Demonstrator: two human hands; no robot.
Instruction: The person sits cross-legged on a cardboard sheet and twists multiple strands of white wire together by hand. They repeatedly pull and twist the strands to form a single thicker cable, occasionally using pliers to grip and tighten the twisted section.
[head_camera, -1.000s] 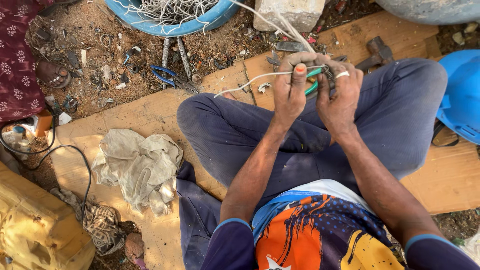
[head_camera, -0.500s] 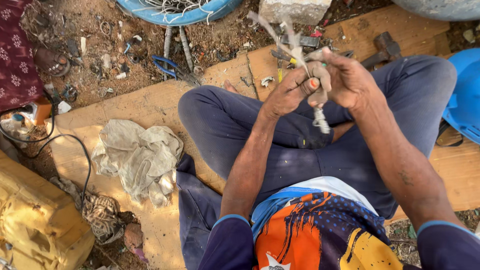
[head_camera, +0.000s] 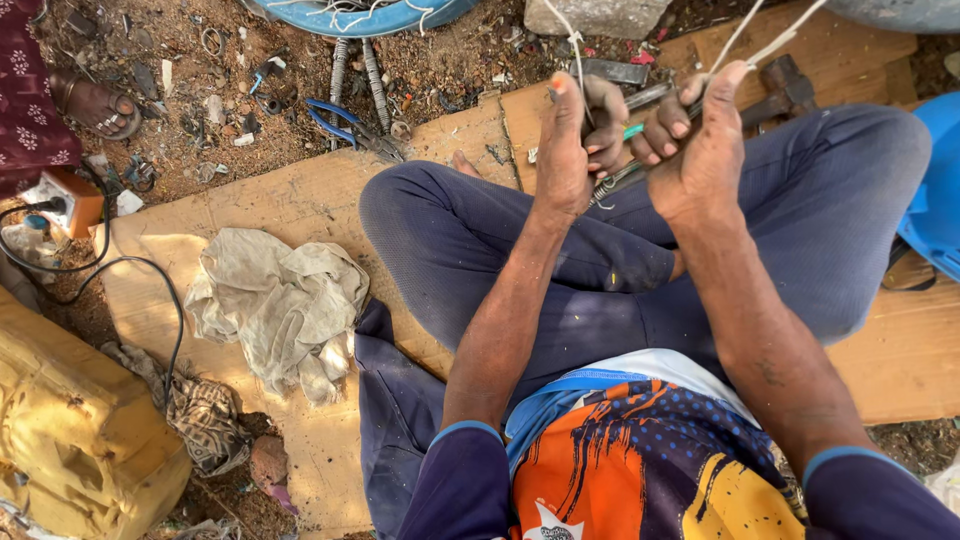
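White wire strands (head_camera: 578, 62) are pinched in the left hand (head_camera: 572, 140) and pulled up taut, while the right hand (head_camera: 692, 140) is closed around more strands and a green-handled tool (head_camera: 634, 131), raised above the crossed legs. Blue-handled pliers (head_camera: 345, 122) lie on the dirt beyond the cardboard (head_camera: 300, 195).

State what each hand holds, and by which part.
Both the left hand and right hand grip a bundle of white wires near its lower end.
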